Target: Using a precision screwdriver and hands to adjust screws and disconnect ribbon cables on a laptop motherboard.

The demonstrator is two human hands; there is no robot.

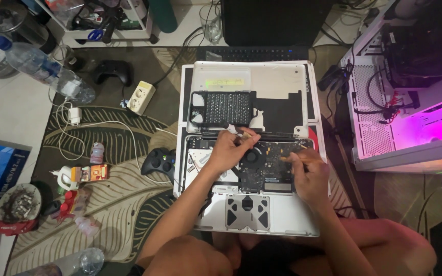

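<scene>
An opened silver laptop (282, 217) lies on the floor in front of me with its dark circuit board (268, 164) and round fan exposed. My left hand (227, 150) rests on the board's upper left by the fan and pinches a small pale tool at its fingertips. My right hand (308, 176) sits at the board's right side, fingers closed on a thin tool whose tip touches the board. Behind the laptop lies its removed bottom cover (277, 84) with a black perforated tray (226, 107) of small parts on it.
A black game controller (158, 161) lies left of the laptop on the patterned rug. Further left are a white power strip (141, 97), a charger with cable, small bottles and a plastic water bottle (42, 69). An open white computer case (410, 102) glows pink at right.
</scene>
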